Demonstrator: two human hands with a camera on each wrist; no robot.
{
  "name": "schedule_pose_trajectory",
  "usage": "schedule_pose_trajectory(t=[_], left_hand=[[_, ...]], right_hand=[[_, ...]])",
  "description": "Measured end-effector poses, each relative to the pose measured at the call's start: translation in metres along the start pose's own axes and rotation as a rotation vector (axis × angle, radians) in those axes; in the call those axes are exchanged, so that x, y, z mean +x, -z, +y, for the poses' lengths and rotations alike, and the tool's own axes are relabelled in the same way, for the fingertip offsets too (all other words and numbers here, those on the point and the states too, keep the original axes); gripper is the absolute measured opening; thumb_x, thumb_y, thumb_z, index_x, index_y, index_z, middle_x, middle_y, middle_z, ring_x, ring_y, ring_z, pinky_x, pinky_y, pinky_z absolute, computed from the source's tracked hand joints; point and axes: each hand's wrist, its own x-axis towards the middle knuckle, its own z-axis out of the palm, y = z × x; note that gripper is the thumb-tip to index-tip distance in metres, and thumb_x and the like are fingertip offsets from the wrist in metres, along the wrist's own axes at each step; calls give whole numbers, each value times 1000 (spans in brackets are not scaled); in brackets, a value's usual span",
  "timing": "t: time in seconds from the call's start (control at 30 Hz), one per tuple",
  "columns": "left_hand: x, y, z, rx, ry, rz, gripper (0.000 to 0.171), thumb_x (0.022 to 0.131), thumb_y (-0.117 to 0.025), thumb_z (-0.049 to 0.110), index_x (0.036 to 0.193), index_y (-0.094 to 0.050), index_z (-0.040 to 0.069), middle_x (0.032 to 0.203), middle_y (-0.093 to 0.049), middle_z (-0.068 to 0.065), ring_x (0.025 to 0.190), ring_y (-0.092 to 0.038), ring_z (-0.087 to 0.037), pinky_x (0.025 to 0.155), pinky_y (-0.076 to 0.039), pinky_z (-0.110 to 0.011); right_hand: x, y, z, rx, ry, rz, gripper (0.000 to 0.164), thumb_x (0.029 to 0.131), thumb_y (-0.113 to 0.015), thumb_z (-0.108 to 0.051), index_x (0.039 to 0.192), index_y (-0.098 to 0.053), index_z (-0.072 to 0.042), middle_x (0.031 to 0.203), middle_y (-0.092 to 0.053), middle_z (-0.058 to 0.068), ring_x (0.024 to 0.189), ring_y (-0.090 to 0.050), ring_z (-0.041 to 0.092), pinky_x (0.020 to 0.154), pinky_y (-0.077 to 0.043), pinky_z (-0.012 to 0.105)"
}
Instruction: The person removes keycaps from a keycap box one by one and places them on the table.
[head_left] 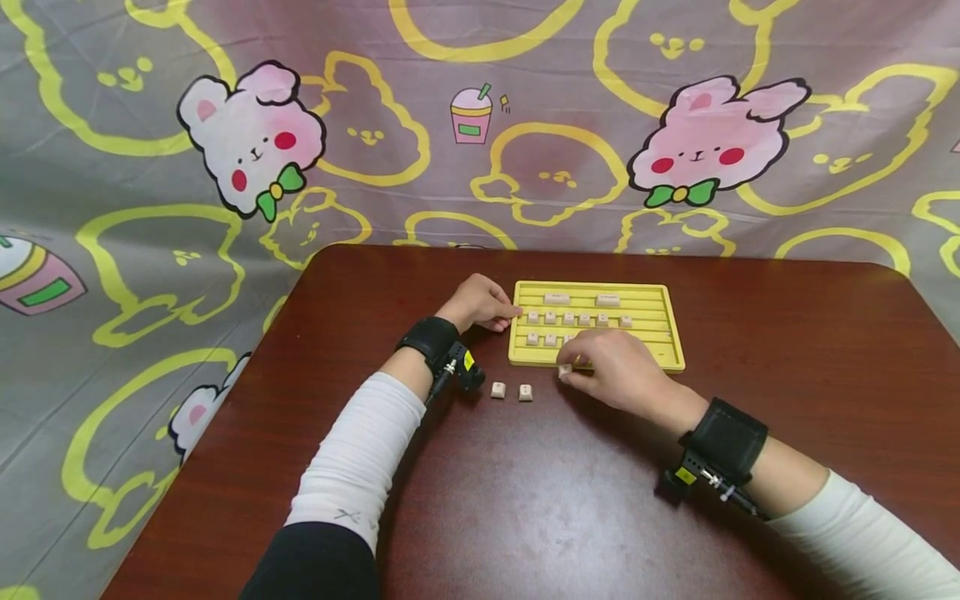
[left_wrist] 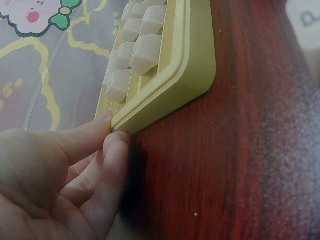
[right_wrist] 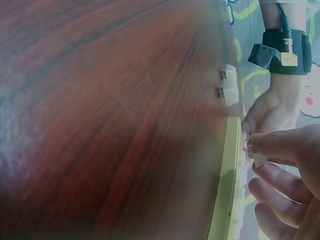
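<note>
A shallow yellow tray (head_left: pixel 652 298) with raised ridges lies on the table, bearing rows of cream keycaps (head_left: pixel 551 317). At its left side my left hand (head_left: pixel 482 303) pinches the rim between thumb and fingers, as the left wrist view shows close up. My right hand (head_left: pixel 617 367) is over the tray's front edge, pinching one keycap (right_wrist: pixel 258 158) between thumb and fingertips. Part of the front row of keycaps is hidden behind this hand. Two loose keycaps, one on the left (head_left: pixel 498 390) and one on the right (head_left: pixel 525 392), sit on the table before the tray.
The brown wooden table (head_left: pixel 525 517) extends on all sides of the tray. Behind and to the left hangs a grey cloth (head_left: pixel 390 192) printed with cartoon animals. Two wide keycaps, the left one (head_left: pixel 557 298) and the right one (head_left: pixel 607 300), lie in the back row.
</note>
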Motion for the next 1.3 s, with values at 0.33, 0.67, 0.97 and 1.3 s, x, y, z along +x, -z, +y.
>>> schedule_pose_trajectory(t=[0.33, 0.67, 0.97, 1.3], left_hand=[[-1, 0, 3, 9, 12, 8, 16, 87, -77, 11, 92, -72, -3, 65, -65, -4, 52, -62, -9, 61, -62, -24], [1, -1, 0, -4, 6, 4, 20, 87, -76, 12, 97, -70, -5, 63, -64, -2, 50, -61, -7, 59, -61, -24], [1, 0, 0, -3, 6, 3, 19, 87, -77, 12, 95, -70, -4, 63, -64, -3, 51, -61, -8, 57, -61, -24], [-1, -1, 0, 17, -4, 15, 18, 87, -77, 13, 92, -70, -3, 64, -64, -3, 52, -61, -8, 61, -62, -25]], right_hand=[[-1, -5, -3, 2, 18, -30, 6, 84, -79, -24, 89, -75, -23, 86, -71, -11, 78, -66, 8, 65, -55, 29], [0, -8, -5, 2, 29, -52, 8, 84, -79, -24, 91, -76, -23, 88, -73, -12, 80, -68, 7, 67, -56, 29], [0, -11, -9, 8, 37, -72, 10, 84, -79, -24, 94, -77, -25, 89, -73, -13, 80, -67, 6, 65, -55, 27], [-1, -15, -12, 4, 41, -94, 13, 83, -80, -26, 96, -77, -26, 89, -67, -9, 73, -62, 8, 58, -49, 23]])
